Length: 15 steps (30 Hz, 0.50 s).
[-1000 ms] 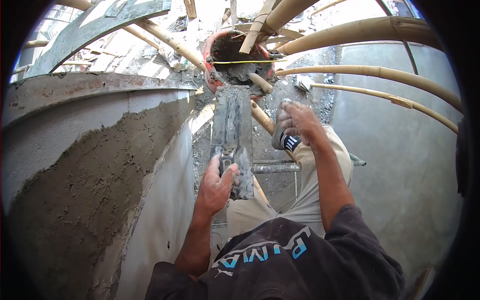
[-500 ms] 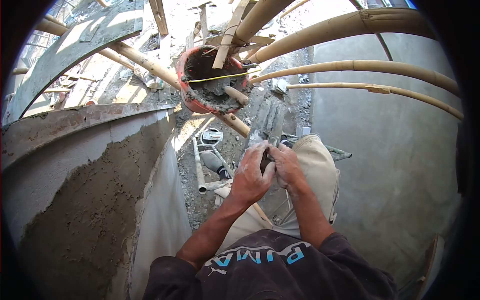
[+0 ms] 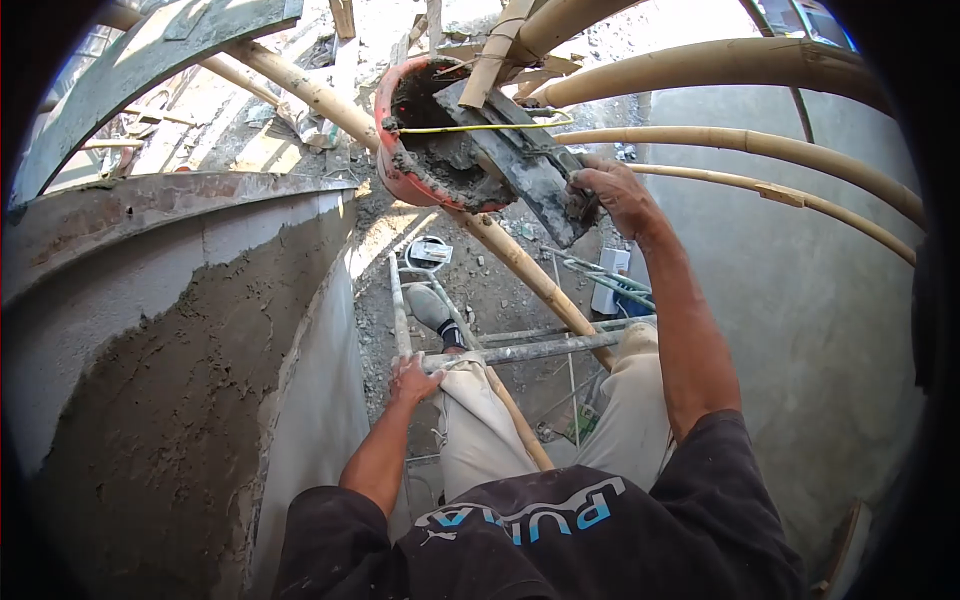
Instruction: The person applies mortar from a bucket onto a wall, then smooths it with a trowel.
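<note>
At the bottom of the view, around six o'clock, is the person's dark shirt (image 3: 540,540) with pale blue lettering across the chest. Light trousers (image 3: 480,420) run upward from it over both legs.

At about seven o'clock from the centre, the left hand (image 3: 415,378) rests on the left knee of the trousers, fingers loosely curled and holding nothing. Just beyond it a grey metal scaffold bar (image 3: 530,350) crosses horizontally, and a shoe (image 3: 432,308) stands near it, above rubble-strewn ground far below.

Filling the left side, from seven to ten o'clock, is a curved wall (image 3: 190,370) coated with rough, wet, dark plaster; its upper band is smoother and paler.

The right arm stretches up toward one o'clock. The right hand (image 3: 615,195) is closed around the handle end of a long plastering trowel (image 3: 520,160), caked with grey mortar. The blade of the trowel angles up and left from the hand, and its far end reaches into a red bucket (image 3: 395,170).

The bucket sits at twelve o'clock, perched among bamboo poles (image 3: 720,65), and holds dark mortar (image 3: 450,165). A yellow cord (image 3: 470,127) stretches across its mouth. One bamboo pole runs diagonally beneath the bucket down toward the person's legs.

On the right, from two to four o'clock, is a smooth grey wall (image 3: 800,330), with further bamboo poles arching across its upper part.
</note>
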{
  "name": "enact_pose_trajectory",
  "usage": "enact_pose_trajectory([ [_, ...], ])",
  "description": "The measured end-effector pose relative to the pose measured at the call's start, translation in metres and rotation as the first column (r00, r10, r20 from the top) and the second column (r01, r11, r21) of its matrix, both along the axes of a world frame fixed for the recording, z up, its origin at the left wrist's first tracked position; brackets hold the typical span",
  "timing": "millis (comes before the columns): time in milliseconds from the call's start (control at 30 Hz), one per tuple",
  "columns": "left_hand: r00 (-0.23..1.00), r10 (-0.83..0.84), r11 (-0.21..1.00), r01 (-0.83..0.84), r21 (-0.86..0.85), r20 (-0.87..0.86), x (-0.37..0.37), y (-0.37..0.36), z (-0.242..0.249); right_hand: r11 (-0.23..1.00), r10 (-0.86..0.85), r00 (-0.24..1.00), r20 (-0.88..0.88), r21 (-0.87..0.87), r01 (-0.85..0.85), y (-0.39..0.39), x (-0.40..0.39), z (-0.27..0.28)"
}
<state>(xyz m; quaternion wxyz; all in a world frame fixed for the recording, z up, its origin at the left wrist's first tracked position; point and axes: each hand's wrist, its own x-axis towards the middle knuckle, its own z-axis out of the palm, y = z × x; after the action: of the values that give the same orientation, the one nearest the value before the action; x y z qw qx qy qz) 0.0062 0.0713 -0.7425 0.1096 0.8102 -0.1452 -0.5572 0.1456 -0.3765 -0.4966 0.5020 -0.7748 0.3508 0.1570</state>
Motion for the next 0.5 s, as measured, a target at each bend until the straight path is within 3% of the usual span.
enact_pose_trajectory([
  [100, 0.997, -0.068, 0.998, 0.069, 0.005, -0.029, -0.001, -0.004, -0.014, 0.992, 0.049, 0.998, 0.035, 0.113, -0.053, -0.027, 0.011, -0.052],
  [133, 0.992, -0.111, 0.994, 0.112, 0.007, -0.063, 0.007, -0.008, -0.011, 0.99, 0.137, 0.987, 0.078, 0.017, -0.139, -0.025, 0.02, -0.053],
  [200, 0.972, -0.198, 0.98, 0.2, -0.004, -0.128, 0.025, -0.018, 0.0, 0.991, 0.121, 0.99, 0.066, 0.054, -0.125, -0.029, 0.032, -0.064],
  [233, 0.977, -0.207, 0.977, 0.205, -0.052, -0.043, 0.021, -0.014, -0.006, 0.99, 0.133, 0.989, 0.064, 0.041, -0.135, -0.041, 0.034, -0.079],
  [333, 0.973, -0.23, 0.956, 0.225, -0.188, -0.002, 0.018, -0.009, -0.034, 0.997, 0.07, 0.987, 0.146, 0.002, -0.071, -0.063, 0.03, -0.112],
  [367, 0.972, -0.181, 0.937, 0.217, -0.273, 0.151, 0.012, -0.005, -0.038, 0.983, 0.137, 0.982, 0.131, -0.142, -0.118, -0.057, 0.031, -0.11],
  [400, 0.977, -0.114, 0.933, 0.168, -0.318, 0.182, 0.008, -0.004, -0.04, 0.946, 0.2, 0.974, 0.107, -0.28, -0.164, -0.051, 0.032, -0.105],
  [500, 0.975, 0.059, 0.912, 0.034, -0.408, 0.214, 0.008, -0.003, -0.043, 0.994, -0.006, 0.984, 0.178, -0.104, 0.025, -0.06, 0.018, -0.126],
])
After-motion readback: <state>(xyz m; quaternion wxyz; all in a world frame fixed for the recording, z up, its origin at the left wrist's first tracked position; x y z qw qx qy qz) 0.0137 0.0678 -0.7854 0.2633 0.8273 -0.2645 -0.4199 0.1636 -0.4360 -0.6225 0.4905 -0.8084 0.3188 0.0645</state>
